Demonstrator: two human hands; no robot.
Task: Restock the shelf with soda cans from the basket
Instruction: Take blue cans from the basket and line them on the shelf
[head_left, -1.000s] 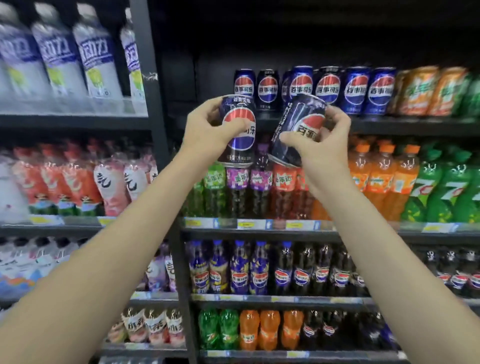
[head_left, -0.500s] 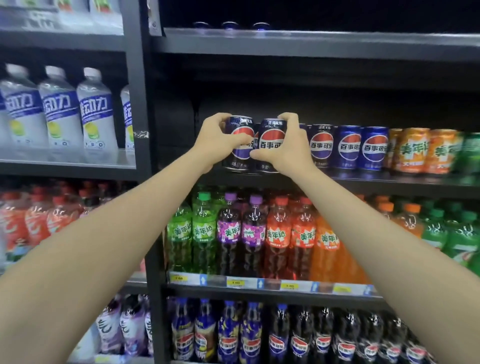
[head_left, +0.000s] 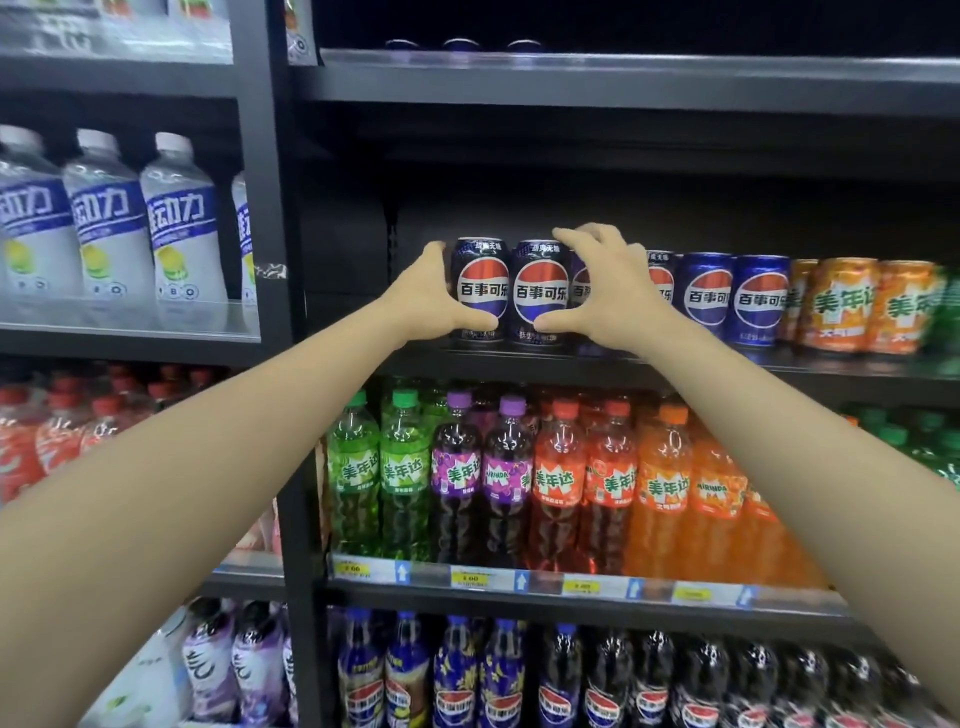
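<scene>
Two dark Pepsi cans stand upright side by side at the left end of the can shelf (head_left: 831, 371): left can (head_left: 480, 291), right can (head_left: 540, 293), touching or nearly so. Left hand (head_left: 423, 301) cups the left can from its left side, thumb across the can's lower front, other fingers hidden behind it; grip reads as loosely wrapped, how firm cannot tell. Right hand (head_left: 610, 291) sits just right of the right can, fingers spread and curled in an open claw, thumb tip at the can's lower front, fingers over its top edge; a third dark can is partly hidden behind this hand. More blue Pepsi cans (head_left: 732, 299) continue to the right, then orange cans (head_left: 872, 306). Shelf below holds Mirinda bottles (head_left: 509, 478) in green, purple, red, orange. Lower shelf has Pepsi bottles (head_left: 457, 691). Left bay has white bottles (head_left: 109, 228) with blue labels. Basket not in view.
</scene>
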